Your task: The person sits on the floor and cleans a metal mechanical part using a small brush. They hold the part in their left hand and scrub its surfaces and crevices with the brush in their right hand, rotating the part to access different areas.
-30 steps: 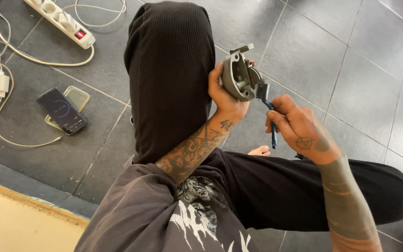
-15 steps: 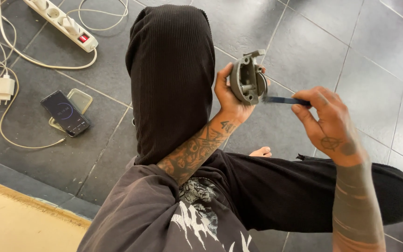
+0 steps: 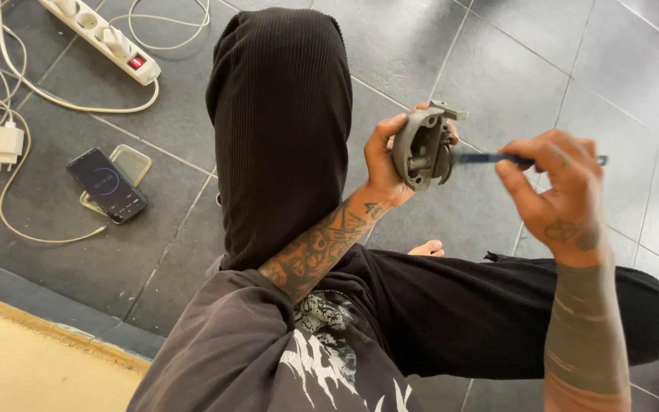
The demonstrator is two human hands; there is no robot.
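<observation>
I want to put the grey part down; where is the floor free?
Bare tiles lie beyond the grey metal part, right of the raised knee. Left of the knee is crowded: power strip, cables, charger, phone.

Grey metal housing (image 3: 421, 149); tool (image 3: 490, 159) seemingly dark blue; dark grey floor tiles (image 3: 512, 69).
</observation>
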